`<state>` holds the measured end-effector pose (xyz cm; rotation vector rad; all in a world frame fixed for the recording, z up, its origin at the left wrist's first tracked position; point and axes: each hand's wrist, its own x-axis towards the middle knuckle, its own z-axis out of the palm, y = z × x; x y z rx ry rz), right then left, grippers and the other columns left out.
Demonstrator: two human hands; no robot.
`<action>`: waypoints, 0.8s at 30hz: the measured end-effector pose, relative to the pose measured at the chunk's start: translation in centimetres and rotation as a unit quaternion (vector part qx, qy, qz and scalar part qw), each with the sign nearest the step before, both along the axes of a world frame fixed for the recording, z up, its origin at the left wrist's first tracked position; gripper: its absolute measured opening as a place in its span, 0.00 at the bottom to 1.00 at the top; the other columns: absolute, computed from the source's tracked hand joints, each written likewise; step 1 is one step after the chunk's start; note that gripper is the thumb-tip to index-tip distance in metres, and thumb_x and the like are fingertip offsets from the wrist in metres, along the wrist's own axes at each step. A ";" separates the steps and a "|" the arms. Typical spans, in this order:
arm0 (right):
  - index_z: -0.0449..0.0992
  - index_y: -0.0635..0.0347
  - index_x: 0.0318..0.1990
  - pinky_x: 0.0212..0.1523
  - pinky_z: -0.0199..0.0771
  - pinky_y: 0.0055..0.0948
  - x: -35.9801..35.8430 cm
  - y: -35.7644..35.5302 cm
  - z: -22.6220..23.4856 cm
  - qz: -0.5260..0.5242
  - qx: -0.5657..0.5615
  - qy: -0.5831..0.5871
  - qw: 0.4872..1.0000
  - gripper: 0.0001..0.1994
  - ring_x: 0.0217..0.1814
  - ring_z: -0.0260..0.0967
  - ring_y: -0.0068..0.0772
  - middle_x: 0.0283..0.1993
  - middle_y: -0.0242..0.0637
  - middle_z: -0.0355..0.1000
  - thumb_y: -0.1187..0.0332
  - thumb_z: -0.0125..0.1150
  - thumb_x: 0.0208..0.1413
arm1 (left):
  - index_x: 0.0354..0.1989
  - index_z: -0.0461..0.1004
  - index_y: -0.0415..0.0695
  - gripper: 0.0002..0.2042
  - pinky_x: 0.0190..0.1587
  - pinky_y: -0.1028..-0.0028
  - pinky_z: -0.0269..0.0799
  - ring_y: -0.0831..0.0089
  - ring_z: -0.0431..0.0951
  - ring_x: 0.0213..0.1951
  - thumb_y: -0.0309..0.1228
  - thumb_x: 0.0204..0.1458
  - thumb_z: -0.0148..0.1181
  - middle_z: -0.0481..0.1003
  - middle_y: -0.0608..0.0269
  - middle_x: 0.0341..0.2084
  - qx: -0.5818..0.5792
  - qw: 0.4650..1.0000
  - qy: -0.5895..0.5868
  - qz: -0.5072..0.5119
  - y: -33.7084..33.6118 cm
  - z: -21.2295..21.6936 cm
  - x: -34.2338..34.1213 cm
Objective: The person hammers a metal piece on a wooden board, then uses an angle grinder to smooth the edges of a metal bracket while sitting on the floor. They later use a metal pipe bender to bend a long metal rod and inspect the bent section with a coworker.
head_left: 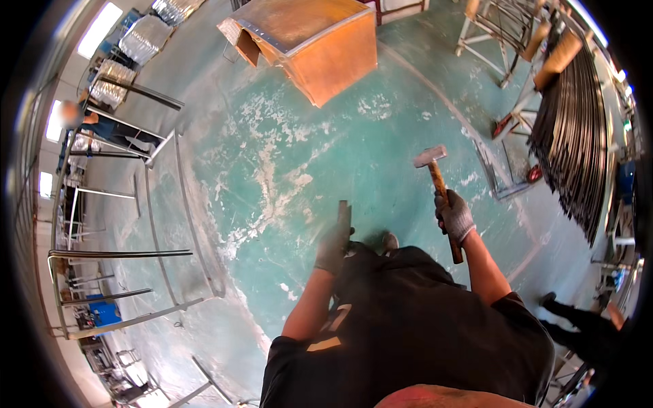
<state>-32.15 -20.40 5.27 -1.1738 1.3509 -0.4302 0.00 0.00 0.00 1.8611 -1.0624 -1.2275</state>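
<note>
My right hand, in a grey work glove, is closed round the wooden handle of a hammer. The hammer's blocky metal head points up and away from me, and the handle's butt sticks out below my fist. Lower and to the left, my gloved left hand is smeared by motion. A short, flat grey metal bar stands up out of its grip; the bar's lower part is hidden by the hand. Both hands are apart, held over the floor in front of my dark shirt.
An orange-brown sheet-metal box stands on the worn green floor ahead. Long dark metal strips hang over a rack at right. A metal frame stands at left. One person is far left, another at lower right.
</note>
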 end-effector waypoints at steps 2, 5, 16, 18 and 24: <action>0.74 0.58 0.46 0.21 0.68 0.29 1.1 -0.3 0.0 0.031 0.034 0.005 0.999 0.12 0.20 0.65 0.21 0.26 0.27 0.69 0.58 0.58 0.77 | 0.68 0.77 0.46 0.21 0.44 0.70 0.83 0.71 0.83 0.48 0.41 0.73 0.65 0.83 0.56 0.54 0.030 0.996 0.046 0.064 -3.6 -0.9 3.1; 0.74 0.59 0.45 0.22 0.69 0.30 13.2 -13.3 2.6 0.083 -0.045 -0.008 0.995 0.13 0.21 0.66 0.21 0.27 0.27 0.69 0.57 0.58 0.77 | 0.65 0.77 0.38 0.24 0.41 0.70 0.80 0.72 0.82 0.42 0.48 0.75 0.61 0.83 0.59 0.47 0.064 0.939 0.261 0.216 -12.5 -2.5 11.6; 0.79 0.65 0.47 0.26 0.73 0.30 33.0 -32.8 2.5 0.135 0.006 0.055 0.989 0.14 0.27 0.72 0.22 0.31 0.32 0.76 0.60 0.63 0.72 | 0.60 0.77 0.34 0.37 0.33 0.68 0.78 0.70 0.79 0.31 0.63 0.66 0.64 0.80 0.57 0.45 0.025 0.964 0.199 0.174 -34.5 -10.8 34.1; 0.79 0.65 0.47 0.26 0.73 0.30 36.0 -36.0 2.8 0.130 -0.001 0.100 0.987 0.14 0.26 0.73 0.22 0.30 0.32 0.75 0.60 0.64 0.71 | 0.58 0.78 0.34 0.38 0.33 0.69 0.78 0.70 0.79 0.32 0.65 0.66 0.64 0.79 0.57 0.45 0.077 0.935 0.253 0.235 -39.8 -5.9 36.7; 0.80 0.66 0.49 0.36 0.76 0.42 45.2 -48.4 -1.8 0.191 -0.067 0.135 0.970 0.17 0.30 0.76 0.38 0.31 0.44 0.78 0.57 0.68 0.70 | 0.61 0.78 0.34 0.40 0.34 0.70 0.76 0.72 0.79 0.33 0.66 0.64 0.65 0.79 0.59 0.47 0.093 0.957 0.179 0.209 -50.4 -6.5 47.4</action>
